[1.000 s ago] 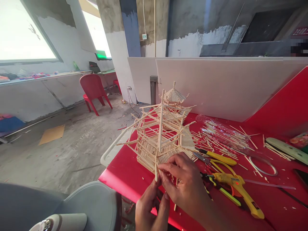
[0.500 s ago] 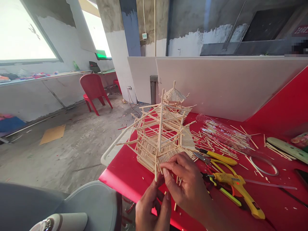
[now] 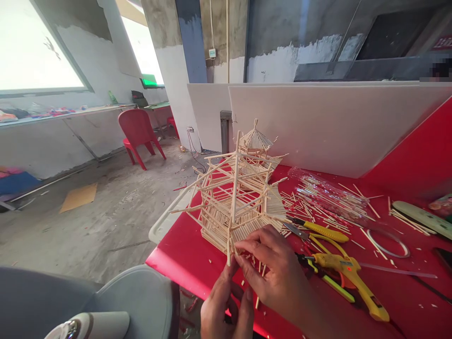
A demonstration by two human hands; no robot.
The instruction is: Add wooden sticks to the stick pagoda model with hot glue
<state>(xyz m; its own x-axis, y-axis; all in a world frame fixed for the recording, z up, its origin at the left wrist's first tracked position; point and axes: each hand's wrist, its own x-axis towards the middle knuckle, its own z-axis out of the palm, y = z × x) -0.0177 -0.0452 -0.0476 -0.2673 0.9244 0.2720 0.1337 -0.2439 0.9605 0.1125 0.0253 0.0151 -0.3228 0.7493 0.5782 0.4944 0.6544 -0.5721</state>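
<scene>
A frame model of thin wooden sticks (image 3: pixel 243 202), shaped like a pavilion, stands near the table's edge in front of me. One wooden stick (image 3: pixel 229 258) juts from its corner towards me. My left hand (image 3: pixel 226 301) is curled below that corner, its fingertips at the stick's end. From the right, my right hand (image 3: pixel 271 263) pinches at the same corner with thumb and forefinger; a short stick piece (image 3: pixel 232 246) shows at its fingertips, partly covered. Behind, a smaller finished-looking pavilion roof (image 3: pixel 256 139) of sticks rises to a point.
On the red table (image 3: pixel 183 259) at right lie a yellow glue gun (image 3: pixel 349 268), yellow-handled pliers (image 3: pixel 323 242), a yellow utility knife (image 3: pixel 325 230), loose sticks and a plastic bag of sticks (image 3: pixel 332 197). A grey stool-like surface (image 3: pixel 137 292) is at lower left; a red chair (image 3: pixel 137 129) stands beyond.
My right fingers have shifted slightly left and closer to the corner stick, and its thumb has moved a little down. The model stays put.
</scene>
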